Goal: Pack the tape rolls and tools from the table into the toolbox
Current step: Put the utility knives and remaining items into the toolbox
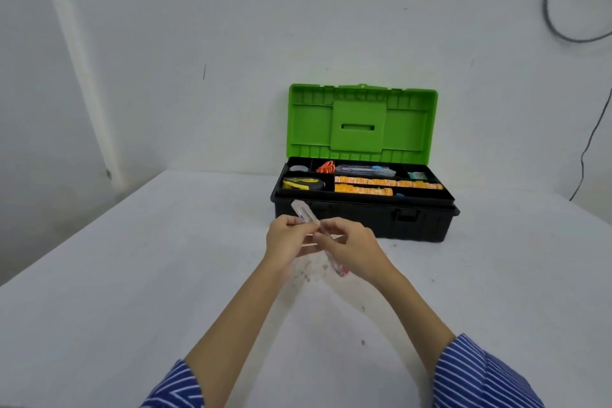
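A clear plastic utility knife (302,212) with a red end is held above the table between both hands. My left hand (287,238) pinches its upper part and my right hand (351,247) grips its lower part. Behind them stands the black toolbox (417,225) with its green lid (362,122) raised. Its tray holds a yellow and black tape measure (303,183), a grey tape roll (299,168), an orange tool (326,167), a clear knife with a blue part (366,170), orange patterned strips (387,183) and a small green item (416,175).
The white table (132,275) reaches back to a white wall. A dark cable (592,139) hangs down the wall at the right. Small dark specks mark the table near my arms.
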